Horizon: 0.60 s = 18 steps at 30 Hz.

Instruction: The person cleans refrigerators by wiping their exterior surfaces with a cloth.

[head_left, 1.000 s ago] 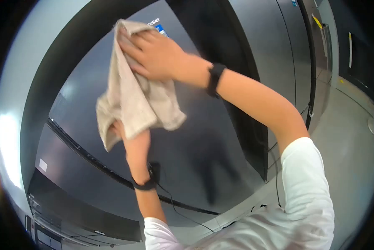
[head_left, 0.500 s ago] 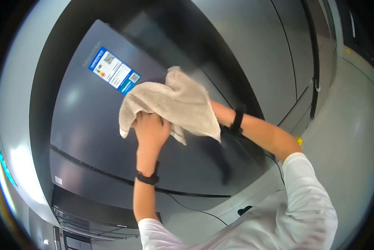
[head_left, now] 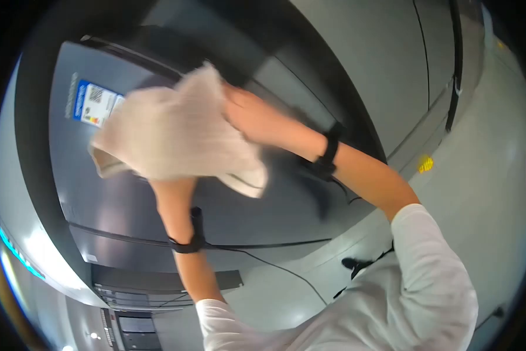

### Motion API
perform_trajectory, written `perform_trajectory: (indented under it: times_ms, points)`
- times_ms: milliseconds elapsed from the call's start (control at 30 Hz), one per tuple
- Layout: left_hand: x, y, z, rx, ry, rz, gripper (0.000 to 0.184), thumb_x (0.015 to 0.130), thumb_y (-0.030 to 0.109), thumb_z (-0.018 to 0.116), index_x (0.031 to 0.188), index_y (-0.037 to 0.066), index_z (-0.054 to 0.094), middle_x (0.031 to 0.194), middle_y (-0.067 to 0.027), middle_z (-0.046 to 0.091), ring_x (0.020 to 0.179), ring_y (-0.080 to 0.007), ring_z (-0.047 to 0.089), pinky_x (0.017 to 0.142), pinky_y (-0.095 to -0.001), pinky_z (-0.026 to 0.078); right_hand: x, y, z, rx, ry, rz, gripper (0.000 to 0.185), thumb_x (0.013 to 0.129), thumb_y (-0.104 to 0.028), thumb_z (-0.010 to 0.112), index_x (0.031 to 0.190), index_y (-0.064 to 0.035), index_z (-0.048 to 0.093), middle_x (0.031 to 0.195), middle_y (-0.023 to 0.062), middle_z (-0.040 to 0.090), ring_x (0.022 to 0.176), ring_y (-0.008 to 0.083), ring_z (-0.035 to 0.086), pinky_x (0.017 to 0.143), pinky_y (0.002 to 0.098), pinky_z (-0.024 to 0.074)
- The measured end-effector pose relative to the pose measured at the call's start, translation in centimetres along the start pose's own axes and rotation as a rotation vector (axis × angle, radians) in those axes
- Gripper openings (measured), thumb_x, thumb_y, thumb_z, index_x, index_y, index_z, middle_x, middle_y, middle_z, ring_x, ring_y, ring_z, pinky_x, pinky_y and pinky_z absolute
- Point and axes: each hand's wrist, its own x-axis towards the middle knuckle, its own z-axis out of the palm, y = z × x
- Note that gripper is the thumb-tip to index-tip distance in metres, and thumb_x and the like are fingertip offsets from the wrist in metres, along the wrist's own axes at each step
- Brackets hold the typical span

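Observation:
A beige cloth (head_left: 172,131), blurred by motion, hangs in front of a dark grey fridge door (head_left: 108,202). My left hand (head_left: 174,190) reaches up under its lower edge, and the cloth covers the fingers. At the cloth's right side, my right hand (head_left: 242,114) grips it, with the fingertips out of sight behind the fabric. Part of a blue and white energy label (head_left: 96,104) shows on the door, left of the cloth. Both wrists wear black straps.
Taller grey cabinet doors (head_left: 386,64) stand to the right. A black cable (head_left: 274,261) runs along the floor below the fridge. On the pale floor (head_left: 485,210) there is a yellow mark (head_left: 426,164). A dark shoe (head_left: 356,264) shows beside my shirt.
Both hands and the cloth have moved left and up in the view. The cloth has spread over my left hand's fingers and part of the label. The view has shifted slightly.

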Motion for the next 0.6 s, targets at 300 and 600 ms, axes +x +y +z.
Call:
perform_trajectory:
  times_ms: [300, 600]
  points:
    - [2.6, 12.8, -1.5, 0.420, -0.588, -0.212, 0.041, 0.096, 0.040, 0.050, 0.110, 0.005, 0.065, 0.116, -0.0195, 0.062, 0.112, -0.0428, 0.051, 0.096, -0.0588, 0.033, 0.3, 0.0, -3.5, 1.674, -0.116, 0.706, 0.041, 0.097, -0.044, 0.056, 0.118, -0.0094, 0.063, 0.114, 0.0045, 0.067, 0.098, 0.0143, 0.063, 0.087, 0.0324, 0.0514]
    - [-8.8, 10.1, 5.0, 0.305, -0.232, -0.223, 0.040, 0.097, 0.033, 0.047, 0.123, 0.005, 0.061, 0.129, -0.0190, 0.057, 0.120, -0.0438, 0.048, 0.101, -0.0612, 0.025, -9.8, -4.4, -1.4, 0.158, 0.148, 0.323, 0.043, 0.089, -0.019, 0.052, 0.126, 0.0032, 0.047, 0.132, 0.0267, 0.049, 0.122, 0.0435, 0.048, 0.107, 0.0476, 0.0361]
